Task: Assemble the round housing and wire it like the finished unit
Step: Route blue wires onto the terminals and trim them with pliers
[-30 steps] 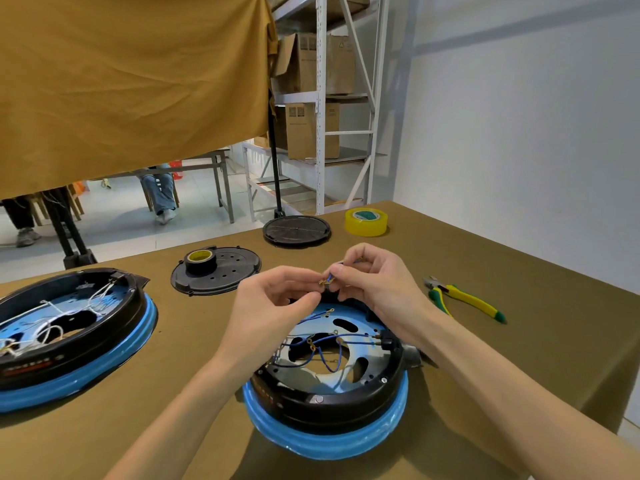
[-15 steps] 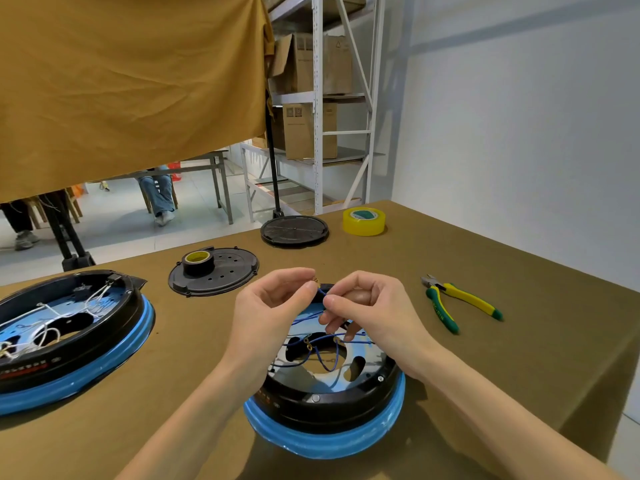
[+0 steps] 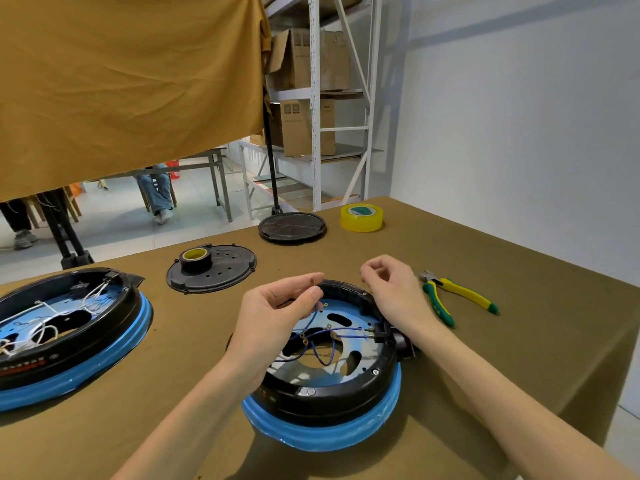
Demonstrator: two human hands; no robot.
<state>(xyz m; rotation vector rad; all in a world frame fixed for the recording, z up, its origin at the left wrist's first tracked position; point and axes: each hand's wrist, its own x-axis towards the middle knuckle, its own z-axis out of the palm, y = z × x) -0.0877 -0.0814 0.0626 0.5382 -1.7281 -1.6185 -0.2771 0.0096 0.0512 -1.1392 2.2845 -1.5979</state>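
Observation:
The round housing (image 3: 322, 393), a black ring on a blue base, lies in front of me with thin blue wires (image 3: 325, 341) looping across its metal floor. My left hand (image 3: 277, 317) hovers over its left rim and pinches the raised end of one blue wire between thumb and fingertips. My right hand (image 3: 391, 292) is over the far right rim with thumb and fingers curled together; nothing shows between them. The finished unit (image 3: 69, 341), with white wires inside, sits at the left.
A black perforated cover plate (image 3: 228, 271) carries a small tape roll (image 3: 194, 259). Behind it lie a round black lid (image 3: 292, 227) and a yellow tape roll (image 3: 361, 218). Green-yellow pliers (image 3: 457, 299) lie right of the housing. The table edge runs along the right.
The hands, which met over the housing pinching a wire end together, have parted. My right hand has drawn off to the right while my left keeps the blue wire.

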